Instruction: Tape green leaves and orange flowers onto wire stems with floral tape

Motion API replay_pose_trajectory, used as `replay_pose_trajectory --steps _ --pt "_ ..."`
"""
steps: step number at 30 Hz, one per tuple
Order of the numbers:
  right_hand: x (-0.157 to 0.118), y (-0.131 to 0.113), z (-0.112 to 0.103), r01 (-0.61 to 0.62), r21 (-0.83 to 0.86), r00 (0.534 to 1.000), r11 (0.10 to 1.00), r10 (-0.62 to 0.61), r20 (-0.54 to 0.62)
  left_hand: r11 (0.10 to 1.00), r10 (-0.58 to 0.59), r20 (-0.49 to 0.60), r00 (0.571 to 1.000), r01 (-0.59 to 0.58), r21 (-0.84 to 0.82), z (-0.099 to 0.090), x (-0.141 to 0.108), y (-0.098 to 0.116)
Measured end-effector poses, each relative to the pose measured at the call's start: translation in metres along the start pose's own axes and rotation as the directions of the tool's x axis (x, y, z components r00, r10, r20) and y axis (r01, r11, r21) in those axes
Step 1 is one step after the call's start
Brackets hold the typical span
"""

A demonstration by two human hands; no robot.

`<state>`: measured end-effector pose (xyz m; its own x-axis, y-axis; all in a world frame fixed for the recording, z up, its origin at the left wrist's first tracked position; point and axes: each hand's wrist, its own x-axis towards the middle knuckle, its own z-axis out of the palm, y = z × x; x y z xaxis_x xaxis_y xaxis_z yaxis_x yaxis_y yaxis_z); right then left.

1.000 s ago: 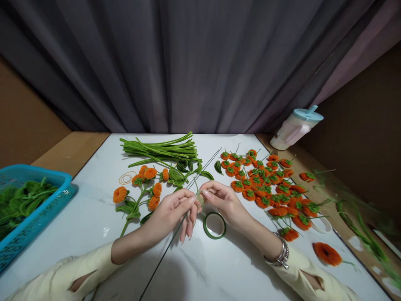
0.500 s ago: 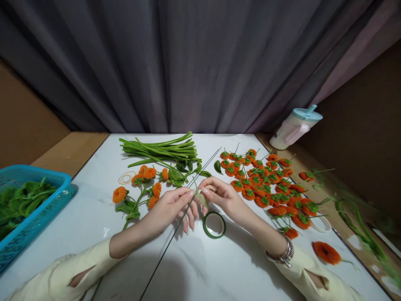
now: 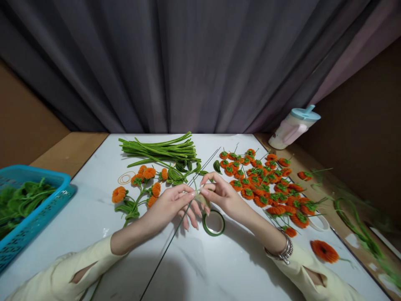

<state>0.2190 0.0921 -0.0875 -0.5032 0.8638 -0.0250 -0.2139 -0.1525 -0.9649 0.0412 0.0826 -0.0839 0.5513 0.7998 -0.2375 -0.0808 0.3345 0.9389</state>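
Note:
My left hand [image 3: 172,205] pinches a thin green stem [image 3: 194,184] between thumb and forefinger, its other fingers spread. My right hand [image 3: 222,194] meets it at the fingertips, pinching pale green tape [image 3: 198,200] at the same stem. The green tape roll [image 3: 222,224] lies on the table just below my right hand. Long dark wires [image 3: 163,255] run diagonally under my left hand. Left of the hands are orange flowers on green stems [image 3: 138,196]; to the right lie many loose orange flower heads [image 3: 255,179].
A bundle of green fuzzy stems [image 3: 159,148] lies at the back of the white table [image 3: 219,271]. At the left stands a blue basket [image 3: 67,184] of green pieces. A lidded cup [image 3: 291,129] is at the back right. One orange flower [image 3: 324,251] lies at the right.
The fingertips of both hands have drawn slightly closer together at the stem. The view has shifted a little; the objects on the table are otherwise unchanged.

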Motion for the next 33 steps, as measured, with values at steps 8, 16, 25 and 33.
replay_pose_trajectory --steps 8,16,25,33 --pt "0.000 0.002 0.001 0.024 -0.010 0.999 1.000 -0.024 0.021 1.000 0.014 0.024 1.000 -0.014 -0.003 -0.001 0.000 0.001" --pt "-0.001 0.002 0.000 0.019 -0.011 1.000 1.000 -0.019 0.013 0.999 -0.049 0.040 0.998 0.050 -0.011 0.000 -0.001 0.007" --pt "-0.001 0.004 -0.001 0.003 0.023 1.000 1.000 -0.004 0.009 0.999 -0.023 0.056 0.998 0.026 -0.040 0.001 -0.002 0.009" --pt "0.002 0.006 -0.003 -0.181 0.108 0.981 0.978 0.172 0.091 0.998 0.029 0.049 0.998 -0.026 -0.060 0.001 -0.004 0.011"
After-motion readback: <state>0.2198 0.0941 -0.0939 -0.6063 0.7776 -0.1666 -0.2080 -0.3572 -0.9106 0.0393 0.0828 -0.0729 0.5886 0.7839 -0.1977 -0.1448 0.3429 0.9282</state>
